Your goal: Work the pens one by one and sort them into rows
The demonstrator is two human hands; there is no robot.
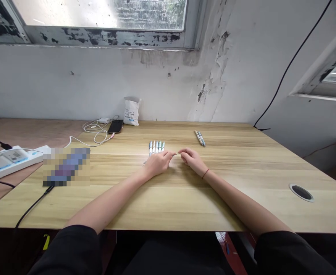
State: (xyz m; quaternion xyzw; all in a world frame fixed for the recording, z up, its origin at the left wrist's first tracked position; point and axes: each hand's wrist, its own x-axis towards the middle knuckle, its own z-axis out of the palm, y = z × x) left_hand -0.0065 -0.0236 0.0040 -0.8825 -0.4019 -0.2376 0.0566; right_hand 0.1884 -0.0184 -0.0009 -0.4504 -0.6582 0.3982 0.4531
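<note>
Middle of the desk: above the bare wood-grain desktop (168, 206), the person's two hands meet over a thin piece (176, 154), which spans the short gap between their fingertips; it is too small to tell exactly what it is.
Left hand: the left hand (158, 162) has its back turned up, with thumb and forefinger pinching the near end of the thin piece; the other fingers lie close together.
Right hand: the right hand (193, 159) pinches the opposite end between thumb and forefinger, its other fingers curled in; a red cord (205, 173) circles the wrist.
Row of pens: just beyond the left hand, five pens (157, 146) lie side by side, their lower parts hidden by that hand.
Pair of pens: farther back, right of the hands, two pens (200, 138) lie next to each other, slanted.
By the wall: a white packet (131, 111) stands upright near a dark phone (115, 126), with a white cable (97, 130) looped beside it.
Left side: a white power strip (21, 158) sits near a pixelated object (67, 167), whose details cannot be told; a black cable (32, 208) runs to it.
Right side: a round cable hole (301, 193) is set into the desktop.
</note>
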